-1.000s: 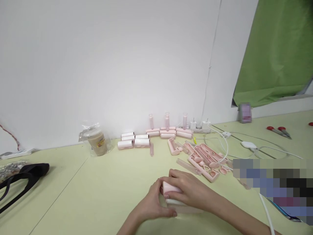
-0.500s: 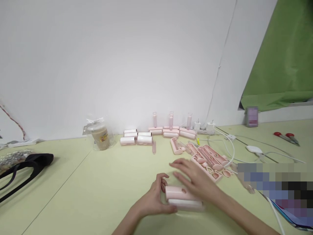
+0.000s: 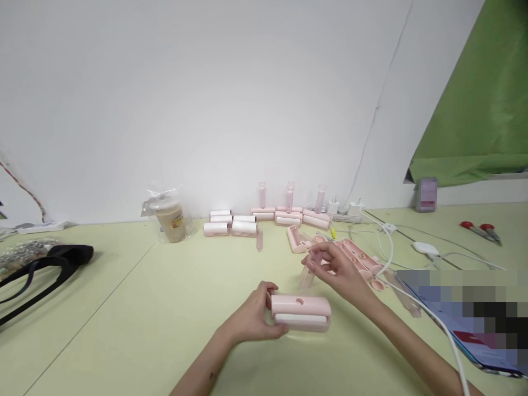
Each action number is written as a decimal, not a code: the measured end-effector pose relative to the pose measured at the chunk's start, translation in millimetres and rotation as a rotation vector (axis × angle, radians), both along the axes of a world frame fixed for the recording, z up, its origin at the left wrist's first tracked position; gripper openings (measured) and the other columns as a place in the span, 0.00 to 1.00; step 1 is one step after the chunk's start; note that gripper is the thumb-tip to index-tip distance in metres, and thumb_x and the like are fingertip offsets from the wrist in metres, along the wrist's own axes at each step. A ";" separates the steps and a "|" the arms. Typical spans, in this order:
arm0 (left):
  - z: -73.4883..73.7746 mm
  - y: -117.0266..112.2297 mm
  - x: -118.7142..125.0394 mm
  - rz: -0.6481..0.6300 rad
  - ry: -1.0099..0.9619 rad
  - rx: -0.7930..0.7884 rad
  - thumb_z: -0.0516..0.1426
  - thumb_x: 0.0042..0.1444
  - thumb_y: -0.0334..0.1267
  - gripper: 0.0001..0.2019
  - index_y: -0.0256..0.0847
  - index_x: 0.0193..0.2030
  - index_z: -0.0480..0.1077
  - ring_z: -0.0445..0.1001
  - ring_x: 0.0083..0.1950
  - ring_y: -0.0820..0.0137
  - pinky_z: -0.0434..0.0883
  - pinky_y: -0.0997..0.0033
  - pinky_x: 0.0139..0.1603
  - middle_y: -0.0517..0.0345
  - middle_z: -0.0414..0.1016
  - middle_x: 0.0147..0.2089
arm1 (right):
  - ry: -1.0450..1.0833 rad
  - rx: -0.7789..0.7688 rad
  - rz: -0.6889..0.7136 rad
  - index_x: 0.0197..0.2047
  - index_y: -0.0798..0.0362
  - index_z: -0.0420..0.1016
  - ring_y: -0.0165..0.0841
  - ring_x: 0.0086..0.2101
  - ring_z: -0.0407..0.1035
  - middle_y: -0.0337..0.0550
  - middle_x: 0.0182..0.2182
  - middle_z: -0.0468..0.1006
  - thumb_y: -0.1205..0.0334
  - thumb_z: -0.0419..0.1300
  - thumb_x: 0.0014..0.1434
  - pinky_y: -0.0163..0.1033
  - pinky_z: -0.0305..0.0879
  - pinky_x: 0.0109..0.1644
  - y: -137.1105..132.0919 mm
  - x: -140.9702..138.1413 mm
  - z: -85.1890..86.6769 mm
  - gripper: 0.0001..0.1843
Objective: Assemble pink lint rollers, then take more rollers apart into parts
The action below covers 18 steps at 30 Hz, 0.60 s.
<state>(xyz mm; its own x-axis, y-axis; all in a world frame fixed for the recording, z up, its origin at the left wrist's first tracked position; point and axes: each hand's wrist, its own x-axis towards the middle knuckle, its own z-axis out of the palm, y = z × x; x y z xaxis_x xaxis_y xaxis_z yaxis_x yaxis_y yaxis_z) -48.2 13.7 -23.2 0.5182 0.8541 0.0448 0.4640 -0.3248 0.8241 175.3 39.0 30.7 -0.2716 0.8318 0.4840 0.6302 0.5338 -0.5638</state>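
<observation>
My left hand [image 3: 256,318] grips the left end of a pink pet hair roller body [image 3: 305,313], thumb below and fingers behind. The body has a small hole on top and a white strip along its front. Above and to its right, my right hand [image 3: 330,268] pinches a translucent pink handle [image 3: 306,276] near its top end. The handle's lower end points down behind the roller body and looks apart from it. Under and beside my right hand lie loose pink shell parts [image 3: 358,254].
Several white rolls [image 3: 244,226] lie by the wall, beside roller bodies with upright handles [image 3: 290,197]. A bagged cup [image 3: 170,220] stands left of them. Black straps [image 3: 61,261] lie far left. White cables [image 3: 433,313], a phone [image 3: 487,352] and red-handled pliers [image 3: 480,230] are at the right.
My right hand has left the roller body and moved up and right, and now pinches the translucent handle. My left hand still holds the body, slightly higher and further left.
</observation>
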 end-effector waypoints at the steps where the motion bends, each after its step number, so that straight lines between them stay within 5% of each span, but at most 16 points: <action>1: -0.5 0.2 0.1 0.007 -0.004 0.002 0.61 0.41 0.40 0.30 0.41 0.50 0.53 0.64 0.42 0.66 0.65 0.69 0.41 0.54 0.61 0.44 | 0.050 -0.004 0.020 0.41 0.49 0.56 0.34 0.38 0.72 0.45 0.35 0.73 0.51 0.47 0.60 0.34 0.70 0.31 -6.2 -1.9 2.9 0.11; 12: 3.2 0.4 1.5 -0.014 0.003 0.030 0.60 0.41 0.39 0.22 0.42 0.43 0.57 0.63 0.41 0.68 0.64 0.70 0.40 0.58 0.61 0.42 | 0.237 -0.002 0.217 0.40 0.47 0.60 0.32 0.35 0.72 0.41 0.32 0.75 0.60 0.53 0.57 0.34 0.70 0.33 -23.4 -7.5 7.9 0.07; 18: 2.1 1.9 0.5 -0.022 0.004 0.028 0.60 0.41 0.39 0.22 0.42 0.43 0.58 0.63 0.41 0.68 0.64 0.71 0.40 0.59 0.60 0.42 | 0.206 -0.005 0.157 0.38 0.47 0.61 0.31 0.35 0.70 0.40 0.32 0.73 0.60 0.54 0.56 0.36 0.71 0.34 -25.1 -11.8 10.2 0.06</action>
<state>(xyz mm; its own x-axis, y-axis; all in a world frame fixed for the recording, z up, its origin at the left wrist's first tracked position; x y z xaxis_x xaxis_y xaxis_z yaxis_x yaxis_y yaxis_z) -47.6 15.6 -21.1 0.5369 0.8410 0.0662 0.4597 -0.3574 0.8130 163.5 13.9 40.8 -0.2939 0.7896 0.5387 0.4110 0.6132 -0.6746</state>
